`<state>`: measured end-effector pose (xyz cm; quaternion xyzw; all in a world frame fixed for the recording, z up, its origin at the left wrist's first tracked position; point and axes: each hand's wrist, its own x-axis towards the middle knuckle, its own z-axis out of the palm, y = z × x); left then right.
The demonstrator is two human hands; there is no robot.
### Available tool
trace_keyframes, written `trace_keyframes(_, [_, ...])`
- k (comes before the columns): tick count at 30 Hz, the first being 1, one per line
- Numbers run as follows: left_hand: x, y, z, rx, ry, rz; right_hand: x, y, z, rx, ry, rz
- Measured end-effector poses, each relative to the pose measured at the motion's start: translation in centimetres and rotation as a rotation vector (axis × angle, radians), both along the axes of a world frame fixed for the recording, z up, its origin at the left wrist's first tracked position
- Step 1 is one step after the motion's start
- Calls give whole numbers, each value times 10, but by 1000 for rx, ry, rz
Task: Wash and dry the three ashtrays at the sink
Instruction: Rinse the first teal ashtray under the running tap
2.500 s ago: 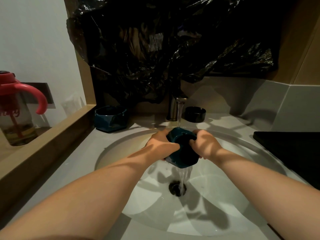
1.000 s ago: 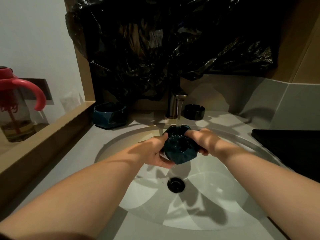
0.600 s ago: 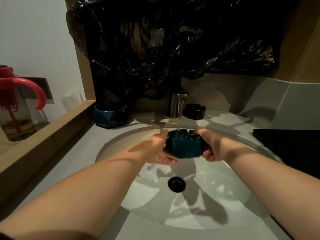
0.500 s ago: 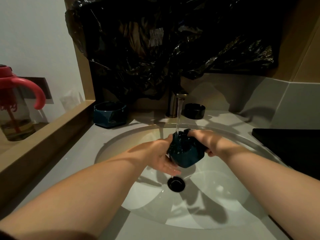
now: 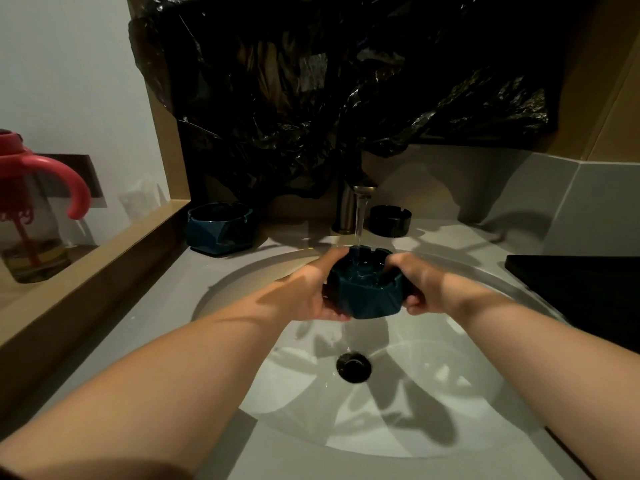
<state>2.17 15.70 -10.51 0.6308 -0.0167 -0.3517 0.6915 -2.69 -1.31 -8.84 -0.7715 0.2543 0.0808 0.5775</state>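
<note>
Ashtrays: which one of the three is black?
The black ashtray, round, on the counter right of the tap. The left ashtray and the held ashtray are both blue and blocky.

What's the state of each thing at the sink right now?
Held teal ashtray: upright, holding water, gripped by left hand and right hand.
Faucet: running into the held ashtray.
Counter teal ashtray: upright, untouched.
Black ashtray: upright, untouched.
Sink basin: wet, not filled.
Red-handled bottle: upright, partly full.
</note>
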Motion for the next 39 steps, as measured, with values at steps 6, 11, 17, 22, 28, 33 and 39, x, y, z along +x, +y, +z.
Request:
trace_keyframes(6, [0, -1, 3, -49, -5, 3, -3, 2, 7, -17, -36, 86])
trace_keyframes(11, [10, -3, 0, 4, -65, 174, 1, 7, 13, -215, -207, -73])
trace_keyframes(17, [19, -6, -12, 168, -142, 262, -16, 33, 36, -457, -363, 264])
trace_keyframes(22, [16, -14, -11, 193, -167, 261, -14, 57, 8, -877, -124, 708])
trace_keyframes(28, [17, -10, -10, 287, -274, 336, -22, 45, 28, -896, -56, 907])
trace_keyframes(33, [15, -13, -11, 335, -390, 294, -23, 47, 23, -1300, 131, 868])
trace_keyframes(39, [12, -12, -9, 372, -408, 264, -12, 45, 5, -1583, -42, 893])
